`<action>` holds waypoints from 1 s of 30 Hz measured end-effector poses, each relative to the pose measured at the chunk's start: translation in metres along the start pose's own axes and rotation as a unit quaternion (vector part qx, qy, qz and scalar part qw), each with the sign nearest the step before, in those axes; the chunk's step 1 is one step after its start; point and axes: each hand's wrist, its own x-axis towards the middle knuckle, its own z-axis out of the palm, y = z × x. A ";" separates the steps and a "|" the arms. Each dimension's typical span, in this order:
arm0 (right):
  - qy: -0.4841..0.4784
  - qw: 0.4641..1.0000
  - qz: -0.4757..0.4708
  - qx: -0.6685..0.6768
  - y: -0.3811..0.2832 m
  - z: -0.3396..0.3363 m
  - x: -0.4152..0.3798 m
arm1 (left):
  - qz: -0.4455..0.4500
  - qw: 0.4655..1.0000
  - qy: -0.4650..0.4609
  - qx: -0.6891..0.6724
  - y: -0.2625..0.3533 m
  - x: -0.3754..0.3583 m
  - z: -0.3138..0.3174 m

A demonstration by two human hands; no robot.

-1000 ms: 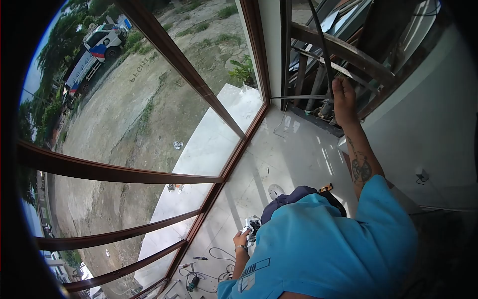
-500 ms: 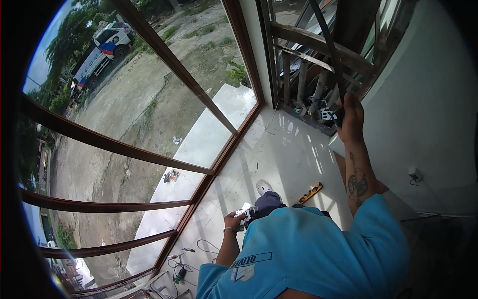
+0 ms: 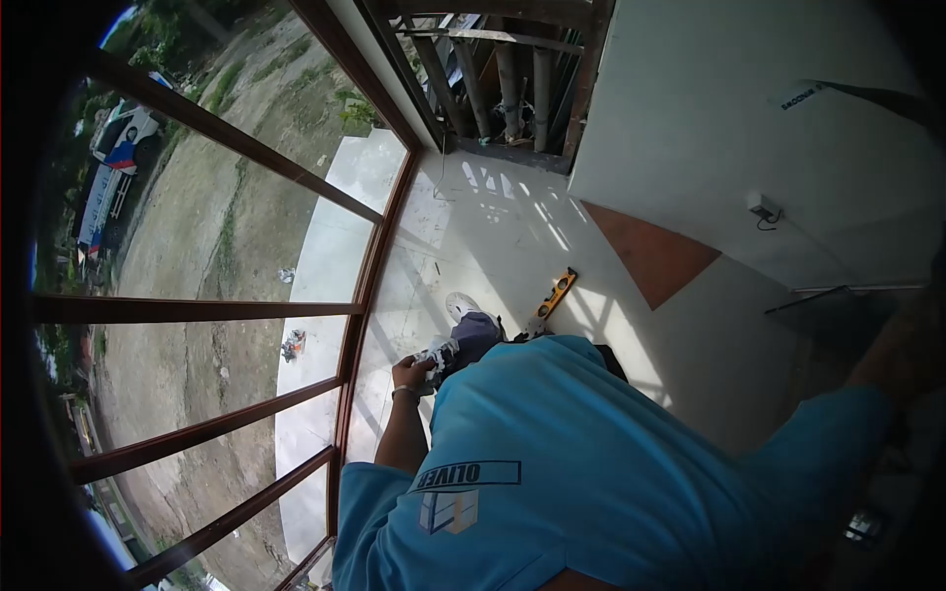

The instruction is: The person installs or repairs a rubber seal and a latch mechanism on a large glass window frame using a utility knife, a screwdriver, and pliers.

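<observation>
My left hand (image 3: 407, 373), with a band at its wrist, is closed on crumpled white-and-dark material (image 3: 439, 354) beside my leg. What exactly this material is cannot be made out. On the right, my forearm runs from the blue sleeve into the dark edge of the view, and the right hand itself does not show. A dark strip (image 3: 872, 97) with a white lettered end stands out before the pale wall, its other end lost at the right edge. A yellow level (image 3: 558, 293) lies on the floor near my shoe (image 3: 459, 306).
Brown-framed glass panes (image 3: 367, 258) stand along the left, with a truck (image 3: 113, 177) outside. Poles fill an opening (image 3: 507, 89) at the top. A brown triangular patch (image 3: 650, 251) is on the floor; a small box (image 3: 761, 206) is on the right wall.
The view has turned to the right. My right hand, earlier raised near the opening and closed around a long dark strip, has left the view. My left hand still holds the crumpled material.
</observation>
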 end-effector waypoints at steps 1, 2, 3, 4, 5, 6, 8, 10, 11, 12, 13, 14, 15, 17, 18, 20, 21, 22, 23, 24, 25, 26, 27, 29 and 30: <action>-0.031 0.998 0.032 -0.042 0.041 -0.013 -0.027 | 0.013 0.999 -0.026 0.016 -0.008 0.014 0.002; -0.074 0.991 0.075 -0.084 0.082 -0.025 -0.069 | -0.001 0.997 -0.052 0.049 0.008 0.002 0.006; -0.128 0.977 0.122 -0.123 0.122 -0.036 -0.121 | -0.022 0.996 -0.071 0.043 0.010 0.005 0.010; -0.184 0.955 0.174 -0.152 0.158 -0.049 -0.185 | -0.002 0.994 -0.065 0.084 0.003 0.010 0.011; -0.238 0.929 0.227 -0.172 0.189 -0.063 -0.259 | 0.029 0.991 -0.052 0.117 0.003 0.019 0.014; -0.290 0.898 0.278 -0.179 0.208 -0.074 -0.340 | 0.036 0.980 -0.047 0.188 0.006 0.027 0.014; -0.373 0.832 0.374 -0.169 0.212 -0.092 -0.506 | 0.060 0.948 -0.029 0.313 0.033 0.021 0.023; -0.425 0.764 0.460 -0.154 0.162 -0.112 -0.660 | 0.095 0.941 -0.026 0.325 0.053 0.021 0.034; -0.443 0.730 0.498 -0.150 0.122 -0.116 -0.715 | 0.171 0.904 -0.007 0.392 0.069 0.021 0.040; -0.459 0.710 0.516 -0.140 0.091 -0.109 -0.750 | 0.233 0.861 0.034 0.452 0.082 0.014 0.042; -0.467 0.691 0.537 -0.126 0.056 -0.105 -0.779 | 0.291 0.809 0.082 0.504 0.104 0.012 0.049; -0.474 0.674 0.554 -0.115 0.026 -0.103 -0.796 | 0.300 0.818 0.106 0.480 0.125 0.014 0.058; -0.484 0.659 0.567 -0.101 0.005 -0.105 -0.805 | 0.278 0.867 0.059 0.409 0.137 0.013 0.058; -0.493 0.642 0.585 -0.058 -0.011 -0.092 -0.808 | 0.238 0.907 -0.055 0.343 0.170 -0.014 0.046; -0.492 0.639 0.590 -0.028 -0.015 -0.072 -0.805 | 0.320 0.866 -0.048 0.382 0.175 -0.006 0.049; -0.469 0.657 0.586 0.072 -0.019 -0.016 -0.776 | 0.342 0.864 -0.061 0.365 0.196 -0.022 0.059; -0.439 0.675 0.574 0.147 -0.023 0.023 -0.750 | 0.341 0.872 -0.073 0.343 0.201 -0.023 0.064; -0.408 0.678 0.564 0.238 -0.041 0.060 -0.708 | 0.355 0.873 -0.090 0.322 0.211 -0.039 0.069; -0.319 0.672 0.567 0.353 -0.080 0.088 -0.638 | 0.396 0.861 -0.099 0.305 0.209 -0.031 0.078; -0.357 0.785 0.321 0.391 -0.073 0.181 -0.677 | 0.441 0.844 -0.108 0.285 0.211 -0.034 0.084; -0.357 0.657 0.418 0.516 -0.135 0.177 -0.592 | 0.474 0.825 -0.132 0.277 0.210 -0.034 0.089; -0.357 0.620 0.381 0.585 -0.195 0.164 -0.518 | 0.471 0.829 -0.159 0.258 0.213 -0.045 0.088; -0.415 0.570 0.328 0.629 -0.241 0.162 -0.474 | 0.484 0.819 -0.160 0.262 0.212 -0.044 0.088; -0.412 0.540 0.288 0.675 -0.337 0.130 -0.400 | 0.466 0.832 -0.241 0.182 0.208 -0.044 0.066; -0.370 0.528 0.297 0.704 -0.376 0.130 -0.393 | 0.411 0.862 -0.272 0.116 0.207 -0.044 0.042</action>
